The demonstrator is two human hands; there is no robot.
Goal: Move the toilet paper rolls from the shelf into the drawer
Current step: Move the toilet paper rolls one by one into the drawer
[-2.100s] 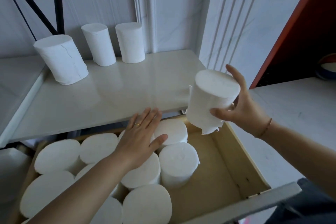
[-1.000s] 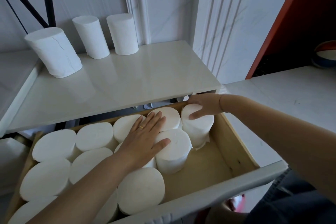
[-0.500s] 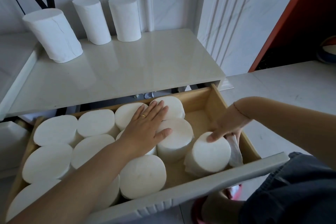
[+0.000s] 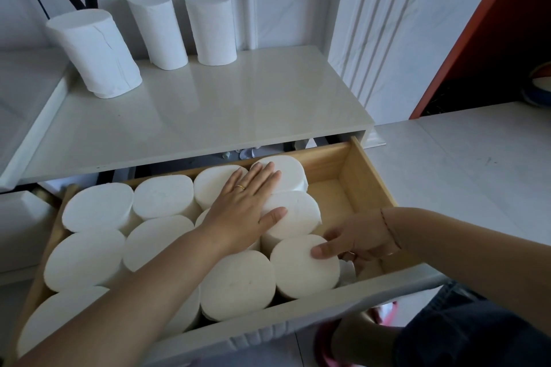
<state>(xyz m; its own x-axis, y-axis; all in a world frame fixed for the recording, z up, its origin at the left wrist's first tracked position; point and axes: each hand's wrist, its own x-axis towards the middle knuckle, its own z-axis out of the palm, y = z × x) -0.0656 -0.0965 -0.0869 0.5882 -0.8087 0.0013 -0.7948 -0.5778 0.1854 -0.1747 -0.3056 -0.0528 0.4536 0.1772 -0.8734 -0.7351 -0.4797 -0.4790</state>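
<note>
Three white toilet paper rolls stand on the white shelf [image 4: 226,110]: a large one [image 4: 95,53] at the left and two slimmer ones [image 4: 158,30] [image 4: 211,28] at the back. Below, the open wooden drawer [image 4: 368,179] holds several upright rolls packed together. My left hand [image 4: 247,205] lies flat and open on the rolls in the middle. My right hand [image 4: 354,240] grips the front right roll [image 4: 301,268], thumb on its top and fingers down its right side, pressing it against its neighbours.
A bare strip of drawer floor [image 4: 331,197] shows at the back right. The drawer's white front panel [image 4: 268,334] is near me. A white counter [image 4: 477,164] extends to the right, with an orange panel [image 4: 477,27] and a ball [image 4: 541,83] beyond.
My right hand carried a roll from above the drawer into it, first at the back right, then to the front right, and pushed it left against the others. My left hand stayed flat.
</note>
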